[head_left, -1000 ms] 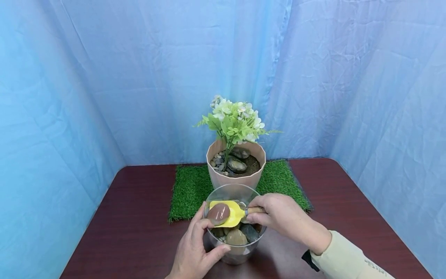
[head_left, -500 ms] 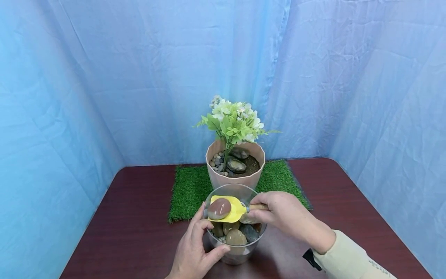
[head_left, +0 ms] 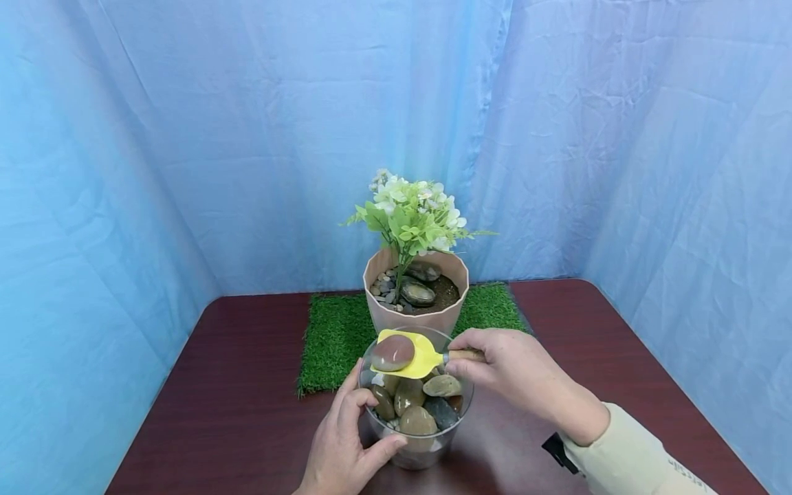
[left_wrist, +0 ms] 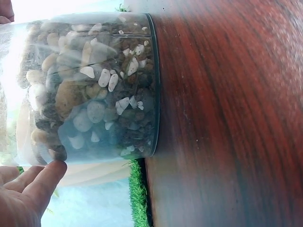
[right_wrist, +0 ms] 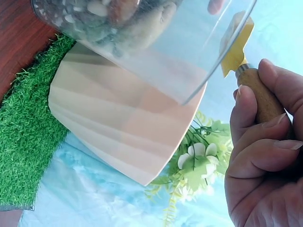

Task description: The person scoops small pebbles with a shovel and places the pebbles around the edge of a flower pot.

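Note:
My right hand (head_left: 520, 375) grips the wooden handle (right_wrist: 265, 97) of a small yellow trowel (head_left: 425, 356). On its blade lies a smooth reddish-brown stone (head_left: 392, 353), above the rim of a clear container. My left hand (head_left: 348, 436) holds this clear container (left_wrist: 90, 99) from the left, thumb on the near side and fingers round the far left. Several large stones (head_left: 417, 421) fill its top. Through the wall in the left wrist view, small white and brown pebbles (left_wrist: 96, 111) show below. The right wrist view shows my fingers (right_wrist: 262, 156) curled round the handle.
Behind the container stands a pale pink pot (head_left: 396, 320) with white flowers (head_left: 427, 199), stones and soil, on a green turf mat (head_left: 334, 344). The dark red table (head_left: 235, 399) extends on both sides. Blue curtains (head_left: 278, 137) hang round the back and sides.
The trowel and the stone on it have risen and shifted slightly away from me, uncovering more stones in the container. My left hand has stayed in place.

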A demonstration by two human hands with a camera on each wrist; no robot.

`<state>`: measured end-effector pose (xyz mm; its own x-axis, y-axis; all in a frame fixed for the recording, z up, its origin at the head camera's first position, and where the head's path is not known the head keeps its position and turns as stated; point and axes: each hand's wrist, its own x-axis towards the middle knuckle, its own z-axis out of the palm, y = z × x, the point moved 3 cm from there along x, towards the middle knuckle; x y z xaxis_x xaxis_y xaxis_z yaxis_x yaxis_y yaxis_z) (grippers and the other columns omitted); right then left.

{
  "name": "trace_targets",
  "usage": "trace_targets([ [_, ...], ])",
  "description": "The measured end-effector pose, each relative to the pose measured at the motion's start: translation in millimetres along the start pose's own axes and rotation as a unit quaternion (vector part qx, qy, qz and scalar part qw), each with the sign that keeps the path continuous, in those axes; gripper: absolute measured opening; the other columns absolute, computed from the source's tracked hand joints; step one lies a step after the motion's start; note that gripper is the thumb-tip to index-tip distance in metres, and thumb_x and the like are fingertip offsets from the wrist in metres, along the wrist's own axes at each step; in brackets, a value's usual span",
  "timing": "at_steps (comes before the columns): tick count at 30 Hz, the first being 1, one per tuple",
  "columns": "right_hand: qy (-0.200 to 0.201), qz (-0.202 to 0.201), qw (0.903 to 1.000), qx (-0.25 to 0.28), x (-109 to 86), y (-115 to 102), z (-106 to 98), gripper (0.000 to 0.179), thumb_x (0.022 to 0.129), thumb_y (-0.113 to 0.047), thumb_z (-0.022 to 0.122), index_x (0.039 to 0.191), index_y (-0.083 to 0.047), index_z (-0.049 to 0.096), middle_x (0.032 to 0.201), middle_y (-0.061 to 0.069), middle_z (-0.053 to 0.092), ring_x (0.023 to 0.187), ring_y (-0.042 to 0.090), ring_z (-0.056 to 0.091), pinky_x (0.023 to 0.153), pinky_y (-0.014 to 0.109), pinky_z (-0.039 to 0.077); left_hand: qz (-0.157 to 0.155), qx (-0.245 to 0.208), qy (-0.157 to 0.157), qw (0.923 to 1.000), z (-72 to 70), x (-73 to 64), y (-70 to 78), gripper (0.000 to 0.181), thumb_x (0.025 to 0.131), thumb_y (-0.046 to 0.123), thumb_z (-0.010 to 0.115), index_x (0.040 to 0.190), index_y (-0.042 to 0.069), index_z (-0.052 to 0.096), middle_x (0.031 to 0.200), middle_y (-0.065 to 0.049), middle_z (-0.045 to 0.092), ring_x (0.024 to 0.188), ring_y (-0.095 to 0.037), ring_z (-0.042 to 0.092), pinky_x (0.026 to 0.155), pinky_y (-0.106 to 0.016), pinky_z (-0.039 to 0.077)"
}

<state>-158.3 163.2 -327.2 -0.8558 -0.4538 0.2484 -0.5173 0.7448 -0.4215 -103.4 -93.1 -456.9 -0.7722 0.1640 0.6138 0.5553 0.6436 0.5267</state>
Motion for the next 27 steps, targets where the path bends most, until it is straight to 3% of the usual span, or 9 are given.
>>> trace_targets([
  [10, 0.016, 0.029, 0.9994, 0.013, 1.5, 0, -11, 0.011, 0.098, -0.041, 0.073, 0.107, -0.035, 0.074, 0.086, -0.026, 0.069, 0.071, -0.006, 0.061, 0.068, 0.026, 0.052, 0.012, -0.005, 0.010, 0.9999, 0.0, 0.8, -0.9, 0.055, 0.083, 0.049, 0.086, 0.110, 0.017, 0.051, 0.160, -0.017, 0.045, 0.130, -0.033, 0.063, 0.077, -0.038, 0.056],
  [14, 0.019, 0.040, 0.9988, 0.020, 2.5, 1, -14, 0.016, 0.100, -0.038, 0.071, 0.115, -0.031, 0.074, 0.096, -0.020, 0.075, 0.080, -0.005, 0.069, 0.071, 0.027, 0.055, 0.014, -0.009, 0.013, 0.9998, 0.1, 0.3, -1.3, 0.054, 0.083, 0.048, 0.086, 0.111, 0.016, 0.051, 0.160, -0.019, 0.045, 0.119, -0.028, 0.068, 0.075, -0.035, 0.055],
  [17, 0.023, 0.035, 0.9991, 0.013, 3.7, 3, -15, 0.019, 0.102, -0.033, 0.070, 0.120, -0.029, 0.073, 0.104, -0.015, 0.077, 0.091, 0.001, 0.073, 0.073, 0.029, 0.056, 0.016, -0.009, 0.015, 0.9997, 0.2, 0.0, -1.3, 0.055, 0.083, 0.049, 0.086, 0.111, 0.016, 0.051, 0.159, -0.020, 0.045, 0.119, -0.029, 0.068, 0.075, -0.035, 0.055],
  [27, 0.054, 0.009, 0.9978, -0.038, 9.2, 4, -16, 0.021, 0.103, -0.024, 0.067, 0.124, -0.024, 0.074, 0.109, -0.013, 0.076, 0.075, -0.002, 0.058, 0.069, 0.029, 0.049, 0.028, -0.012, 0.023, 0.9993, -0.3, -0.7, -1.2, 0.056, 0.084, 0.052, 0.084, 0.112, 0.015, 0.052, 0.159, -0.020, 0.046, 0.116, -0.030, 0.069, 0.074, -0.034, 0.056],
])
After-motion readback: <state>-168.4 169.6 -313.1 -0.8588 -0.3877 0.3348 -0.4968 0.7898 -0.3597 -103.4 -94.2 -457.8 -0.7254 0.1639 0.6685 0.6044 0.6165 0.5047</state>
